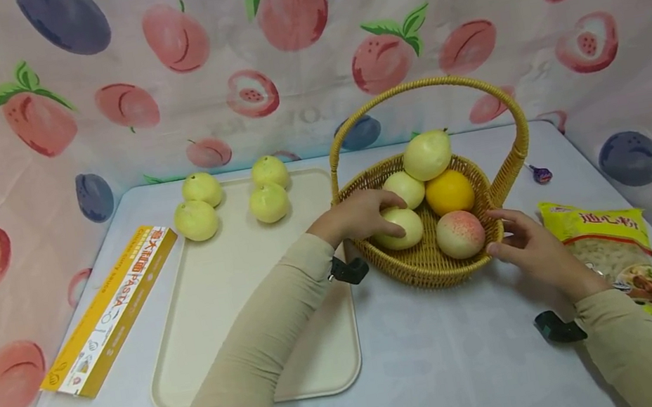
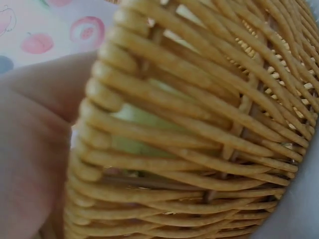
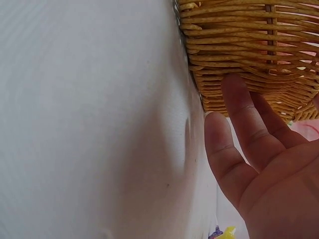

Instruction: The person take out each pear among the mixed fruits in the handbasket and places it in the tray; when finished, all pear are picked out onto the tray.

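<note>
A pale bench [image 1: 454, 368] stands before a fruit-printed curtain [image 1: 301, 44], carrying a cream tray [image 1: 248, 358] and a wicker basket [image 1: 432, 265]. The left hand [image 1: 360, 216] reaches over the basket's rim, its grip curled round a pale green fruit [image 1: 400, 229] inside. The right hand [image 1: 531, 246] rests fingers straight against the basket's outer wall.

A pasta box [image 1: 109, 312] lies along the desk's [image 1: 454, 368] left edge; a noodle packet [image 1: 622, 256] lies at its right edge.

woven wicker basket [image 1: 432, 265], matt plastic tray [image 1: 223, 319]
</note>
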Available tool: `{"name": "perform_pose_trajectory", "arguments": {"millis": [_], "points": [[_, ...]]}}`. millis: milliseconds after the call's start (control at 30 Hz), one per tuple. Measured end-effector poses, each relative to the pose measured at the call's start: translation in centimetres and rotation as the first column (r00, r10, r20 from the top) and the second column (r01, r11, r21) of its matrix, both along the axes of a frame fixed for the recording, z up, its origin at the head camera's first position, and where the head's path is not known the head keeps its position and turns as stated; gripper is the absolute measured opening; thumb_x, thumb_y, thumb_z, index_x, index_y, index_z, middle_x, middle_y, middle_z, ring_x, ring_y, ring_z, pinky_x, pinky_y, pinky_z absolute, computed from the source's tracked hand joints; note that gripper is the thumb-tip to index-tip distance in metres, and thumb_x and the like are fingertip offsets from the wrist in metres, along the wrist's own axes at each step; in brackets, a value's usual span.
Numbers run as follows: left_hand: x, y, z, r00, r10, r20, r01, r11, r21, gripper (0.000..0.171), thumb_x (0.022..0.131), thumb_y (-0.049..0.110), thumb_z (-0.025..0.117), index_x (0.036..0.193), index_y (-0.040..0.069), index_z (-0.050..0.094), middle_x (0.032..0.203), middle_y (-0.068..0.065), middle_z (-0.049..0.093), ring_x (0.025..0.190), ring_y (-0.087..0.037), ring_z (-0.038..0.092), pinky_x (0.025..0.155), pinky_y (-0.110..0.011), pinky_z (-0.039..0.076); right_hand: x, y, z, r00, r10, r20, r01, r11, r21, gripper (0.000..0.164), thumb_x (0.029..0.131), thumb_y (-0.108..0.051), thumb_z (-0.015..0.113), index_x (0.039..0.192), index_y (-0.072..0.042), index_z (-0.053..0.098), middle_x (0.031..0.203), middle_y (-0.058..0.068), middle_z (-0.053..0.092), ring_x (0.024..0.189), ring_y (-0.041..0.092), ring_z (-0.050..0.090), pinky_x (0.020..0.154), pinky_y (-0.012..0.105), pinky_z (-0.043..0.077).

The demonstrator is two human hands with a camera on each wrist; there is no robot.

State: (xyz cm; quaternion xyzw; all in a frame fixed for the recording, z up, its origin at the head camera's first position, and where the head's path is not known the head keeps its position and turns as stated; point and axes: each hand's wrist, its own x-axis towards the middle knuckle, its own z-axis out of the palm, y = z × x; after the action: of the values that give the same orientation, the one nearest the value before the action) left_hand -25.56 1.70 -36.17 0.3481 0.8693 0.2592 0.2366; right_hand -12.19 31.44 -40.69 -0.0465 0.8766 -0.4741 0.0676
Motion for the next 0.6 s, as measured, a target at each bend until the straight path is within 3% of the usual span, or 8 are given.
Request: {"name": "perform_pose_trajectory", "arguments": {"millis": [167, 433, 600], "points": [[0.11, 0.11, -0.08, 1.000, -0.017, -0.022, 0.017, 1.000, -0.024, 0.059, 0.091, 0.038, 0.074, 0.145, 0.022, 0.055, 0.144, 0.001, 0.054, 0.133, -0.017, 0.044, 0.105, -0.029, 0.037, -0.03, 0.03, -0.04, 1.000, 0.005, -0.015, -0.005, 1.000, -0.001, 0.064, 0.102, -0.019, 0.061, 0.153, 0.001, 0.029, 0.145, 0.035, 0.036, 0.107, 0.037, 0.057, 0.078, 0.018, 0.050], [0.41, 0.29, -0.09, 0.999, -0.051, 0.007, 0.052, 0.997, -0.050, 0.068, 0.090, 0.037, 0.077, 0.150, 0.026, 0.048, 0.148, -0.002, 0.049, 0.133, -0.018, 0.043, 0.106, -0.033, 0.037, -0.12, 0.24, -0.34, 1.000, 0.004, -0.003, -0.004, 1.000, -0.005, 0.064, 0.102, -0.020, 0.061, 0.154, -0.001, 0.028, 0.145, 0.034, 0.037, 0.102, 0.023, 0.058, 0.078, 0.019, 0.051], [0.56, 0.46, -0.24, 0.998, -0.059, 0.013, 0.059, 0.996, -0.060, 0.073, 0.090, 0.034, 0.077, 0.153, 0.029, 0.043, 0.151, -0.002, 0.046, 0.133, -0.019, 0.042, 0.106, -0.035, 0.037, -0.19, 0.28, -0.36, 1.000, -0.003, 0.011, 0.003, 1.000, -0.002, 0.065, 0.102, -0.022, 0.061, 0.155, -0.002, 0.027, 0.146, 0.034, 0.036, 0.108, 0.032, 0.057, 0.078, 0.018, 0.050]]}}
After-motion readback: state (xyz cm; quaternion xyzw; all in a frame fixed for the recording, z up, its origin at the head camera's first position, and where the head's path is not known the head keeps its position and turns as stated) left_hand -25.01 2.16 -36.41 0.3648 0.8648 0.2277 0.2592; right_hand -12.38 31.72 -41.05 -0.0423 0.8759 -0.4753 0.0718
